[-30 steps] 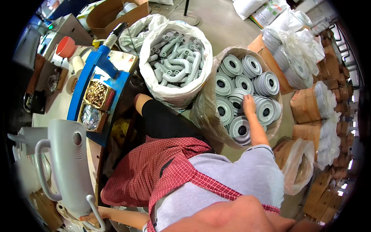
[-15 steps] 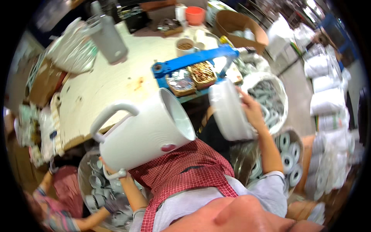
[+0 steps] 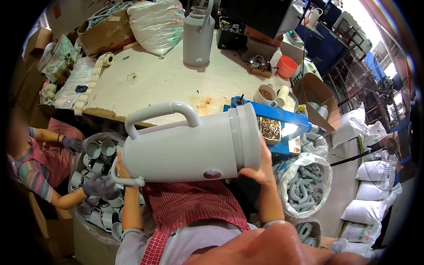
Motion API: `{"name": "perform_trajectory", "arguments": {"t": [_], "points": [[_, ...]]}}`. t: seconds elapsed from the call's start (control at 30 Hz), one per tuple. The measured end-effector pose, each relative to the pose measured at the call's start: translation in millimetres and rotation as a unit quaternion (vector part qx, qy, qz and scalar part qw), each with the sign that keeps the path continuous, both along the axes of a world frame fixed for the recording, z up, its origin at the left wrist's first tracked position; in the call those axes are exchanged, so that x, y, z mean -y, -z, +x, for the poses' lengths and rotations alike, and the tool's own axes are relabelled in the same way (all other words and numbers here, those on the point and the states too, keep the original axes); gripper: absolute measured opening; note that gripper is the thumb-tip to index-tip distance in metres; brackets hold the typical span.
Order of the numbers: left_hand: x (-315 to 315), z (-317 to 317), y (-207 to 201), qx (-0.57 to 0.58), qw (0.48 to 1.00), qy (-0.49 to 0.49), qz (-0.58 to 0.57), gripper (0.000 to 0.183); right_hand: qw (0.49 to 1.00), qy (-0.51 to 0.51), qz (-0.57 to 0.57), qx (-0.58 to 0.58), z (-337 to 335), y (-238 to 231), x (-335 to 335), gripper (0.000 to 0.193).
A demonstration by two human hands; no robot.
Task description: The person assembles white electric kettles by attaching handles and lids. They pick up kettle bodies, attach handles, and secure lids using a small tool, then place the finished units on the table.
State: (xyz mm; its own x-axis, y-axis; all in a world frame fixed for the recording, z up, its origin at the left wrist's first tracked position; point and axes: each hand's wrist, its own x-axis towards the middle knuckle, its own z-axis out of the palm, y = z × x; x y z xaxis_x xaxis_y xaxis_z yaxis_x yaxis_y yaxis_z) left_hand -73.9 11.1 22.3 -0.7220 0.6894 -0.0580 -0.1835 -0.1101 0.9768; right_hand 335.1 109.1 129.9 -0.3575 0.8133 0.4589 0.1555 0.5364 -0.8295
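Grey jug (image 3: 185,150) sideways above red checked apron (image 3: 190,203); left hand (image 3: 121,167) grasping left end, fingers partly hidden; right hand (image 3: 263,167) grasping pale ring (image 3: 248,137) against opposite end.

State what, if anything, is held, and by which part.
A pale grey plastic cylindrical jug, lying sideways: the left hand holds its left end, beside the thin grey looped handle; the right hand holds the round grey end piece opposite.
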Motion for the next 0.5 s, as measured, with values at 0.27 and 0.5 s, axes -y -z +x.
{"name": "perform_trajectory", "arguments": {"t": [0.27,0.5], "points": [[-21,-1,16,0.091,0.991,0.036,0.086,0.045,0.974,-0.021,0.226,0.004,10,-4,4,0.097],[-1,2,-9,-0.142,0.987,-0.057,0.045,0.04,0.997,-0.02,0.053,-0.058,6,2,16,0.084]]}}
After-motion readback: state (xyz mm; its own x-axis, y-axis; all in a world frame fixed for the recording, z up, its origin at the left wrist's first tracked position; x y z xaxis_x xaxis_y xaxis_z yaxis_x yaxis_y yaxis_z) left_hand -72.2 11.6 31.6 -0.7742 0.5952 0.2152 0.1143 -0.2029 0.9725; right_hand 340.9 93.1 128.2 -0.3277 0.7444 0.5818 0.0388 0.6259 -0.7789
